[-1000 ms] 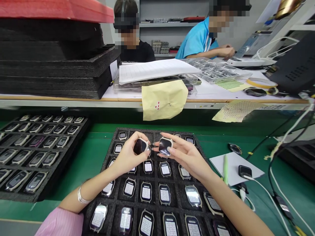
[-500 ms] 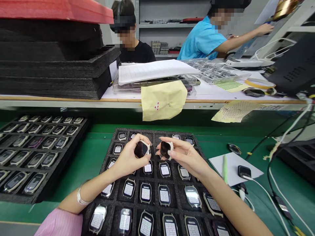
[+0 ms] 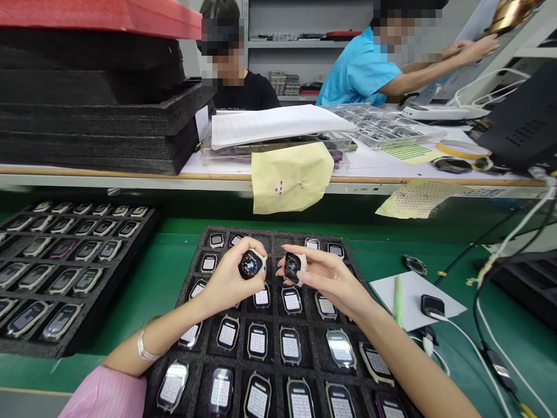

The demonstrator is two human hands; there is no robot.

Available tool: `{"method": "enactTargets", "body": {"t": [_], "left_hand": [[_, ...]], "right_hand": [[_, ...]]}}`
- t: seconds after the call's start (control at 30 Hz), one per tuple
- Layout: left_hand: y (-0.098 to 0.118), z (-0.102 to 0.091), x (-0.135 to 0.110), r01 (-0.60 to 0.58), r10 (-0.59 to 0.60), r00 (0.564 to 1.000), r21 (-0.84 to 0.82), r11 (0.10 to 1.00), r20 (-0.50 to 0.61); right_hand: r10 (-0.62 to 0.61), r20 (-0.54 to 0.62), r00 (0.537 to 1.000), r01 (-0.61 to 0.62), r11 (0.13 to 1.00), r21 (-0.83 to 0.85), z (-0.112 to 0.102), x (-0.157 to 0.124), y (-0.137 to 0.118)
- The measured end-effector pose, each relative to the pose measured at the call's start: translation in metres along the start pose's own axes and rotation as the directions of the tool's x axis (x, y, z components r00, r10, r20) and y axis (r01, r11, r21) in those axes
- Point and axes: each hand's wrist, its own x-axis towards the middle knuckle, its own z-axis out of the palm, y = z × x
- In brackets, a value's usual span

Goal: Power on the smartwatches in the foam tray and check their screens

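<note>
My left hand [image 3: 230, 273] is closed around a strapless smartwatch [image 3: 251, 265], its dark screen lit with a watch face. In my right hand [image 3: 328, 271] a second strapless smartwatch [image 3: 293, 266] is pinched between thumb and fingers, its screen also lit and tilted to the left. Both are held a short way apart over a black foam tray [image 3: 274, 361]. Several more watches, such as a watch with a pale list on its screen [image 3: 257, 341], lie face up in the tray's compartments. My hands and forearms hide some of the compartments.
Another foam tray of watches [image 3: 82, 293] stands at the left. A white paper with a green pen [image 3: 398, 299] and a cabled charger [image 3: 432, 304] lie at the right. Stacked black foam trays [image 3: 91, 125] stand on the shelf [image 3: 195, 181]. Two people sit beyond it.
Both held watches' screens have gone from black to a lit watch face. My hands have hardly moved. The co-worker in blue has brought both hands up at the right.
</note>
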Motion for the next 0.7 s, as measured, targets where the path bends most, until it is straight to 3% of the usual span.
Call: {"method": "enactTargets", "body": {"t": [0.7], "left_hand": [[-0.0001, 0.0007, -0.0026, -0.052, 0.052, 0.999, 0.008, 0.999, -0.003]], "right_hand": [[0.011, 0.047, 0.999, -0.009, 1.0, -0.028, 0.0024, -0.0032, -0.0019]]}}
